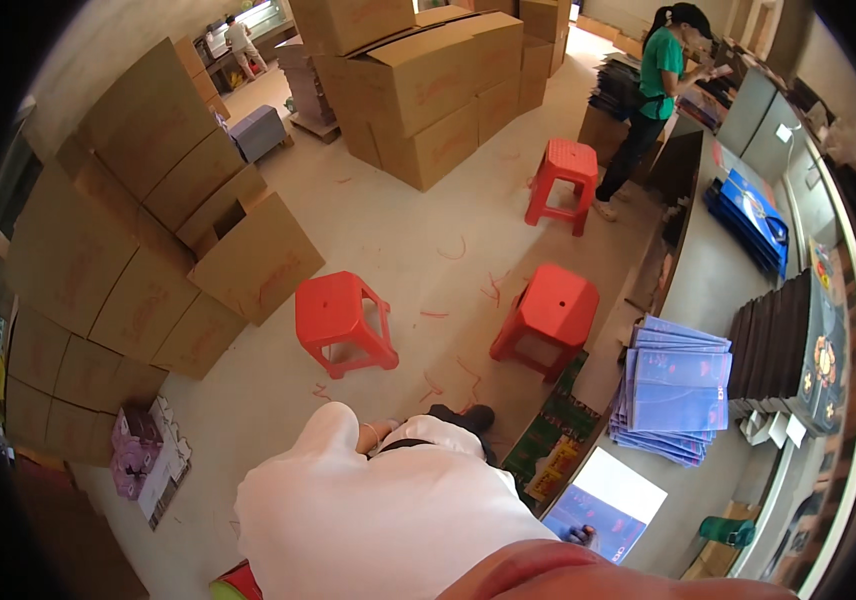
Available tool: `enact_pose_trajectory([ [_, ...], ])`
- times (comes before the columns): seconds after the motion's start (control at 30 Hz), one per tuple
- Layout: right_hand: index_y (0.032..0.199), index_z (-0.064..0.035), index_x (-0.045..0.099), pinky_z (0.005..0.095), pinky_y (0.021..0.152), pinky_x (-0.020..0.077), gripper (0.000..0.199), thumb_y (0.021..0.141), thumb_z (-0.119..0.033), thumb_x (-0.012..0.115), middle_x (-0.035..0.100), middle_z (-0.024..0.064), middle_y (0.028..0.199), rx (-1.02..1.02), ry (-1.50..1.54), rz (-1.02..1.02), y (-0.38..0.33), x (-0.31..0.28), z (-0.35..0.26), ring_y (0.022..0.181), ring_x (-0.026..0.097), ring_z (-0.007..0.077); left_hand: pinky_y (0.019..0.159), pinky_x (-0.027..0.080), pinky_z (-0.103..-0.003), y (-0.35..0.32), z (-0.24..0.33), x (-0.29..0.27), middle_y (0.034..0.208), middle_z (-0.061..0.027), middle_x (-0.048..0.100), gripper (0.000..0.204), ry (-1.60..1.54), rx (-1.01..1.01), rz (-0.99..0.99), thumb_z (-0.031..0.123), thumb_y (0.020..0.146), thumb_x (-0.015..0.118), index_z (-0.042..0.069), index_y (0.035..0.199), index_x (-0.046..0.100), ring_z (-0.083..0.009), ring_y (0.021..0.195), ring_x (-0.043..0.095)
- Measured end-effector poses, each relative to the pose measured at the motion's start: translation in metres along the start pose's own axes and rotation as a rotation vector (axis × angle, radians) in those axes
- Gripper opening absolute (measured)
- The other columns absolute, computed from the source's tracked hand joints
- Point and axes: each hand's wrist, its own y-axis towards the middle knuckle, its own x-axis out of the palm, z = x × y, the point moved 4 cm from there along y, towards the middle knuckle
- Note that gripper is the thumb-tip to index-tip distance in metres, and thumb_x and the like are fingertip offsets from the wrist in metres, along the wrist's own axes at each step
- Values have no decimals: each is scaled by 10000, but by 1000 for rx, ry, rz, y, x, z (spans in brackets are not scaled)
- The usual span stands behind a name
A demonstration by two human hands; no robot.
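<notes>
My right hand (580,535), looking dark at the fingers, rests on a purple-blue printed cover (600,520) on the bench, fingers apart. A blank white panel (624,487) lies beyond that cover, against its far edge. My left arm, in a white sleeve (333,432), is bent. The left hand (378,432) is low by my lap, a band at its wrist and its fingers mostly hidden. Just ahead of the right hand is an uneven stack of purple-blue covers (673,390). A blurred reddish shape (548,575) along the lower edge hides my right forearm.
Black boards (773,340) and blue folders (751,220) are stacked along the bench, with a green bottle (726,531) nearer. Red stools (346,318) stand on the floor. Cardboard cartons (418,100) rise at left and back. A person in green (661,75) works farther along the bench.
</notes>
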Motion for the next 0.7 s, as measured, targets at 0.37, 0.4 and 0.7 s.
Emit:
enact_pose_trajectory([
  [0.37, 889, -53, 585, 316, 382, 415, 227, 888, -276, 544, 607, 177, 675, 5, -23, -62, -33, 21, -14, 466, 538, 249, 850, 486, -453, 23, 61, -23, 1079, -155, 691, 365, -18, -7, 133, 313, 835, 619, 42, 1064, 708, -315, 944, 654],
  [0.4, 892, -54, 584, 308, 379, 403, 226, 887, -276, 545, 607, 178, 677, -8, -43, -35, -25, 24, 3, 459, 524, 240, 853, 485, -453, 16, 40, -32, 1080, -156, 689, 366, -36, -27, 150, 312, 835, 619, 41, 1066, 707, -312, 943, 652],
  [0.7, 900, -52, 575, 317, 399, 428, 223, 889, -270, 529, 606, 181, 717, 119, 38, -124, -10, 7, -3, 536, 566, 257, 845, 488, -453, 7, 45, -20, 1064, -154, 692, 367, -94, -58, 130, 309, 805, 655, 41, 1048, 716, -314, 945, 657],
])
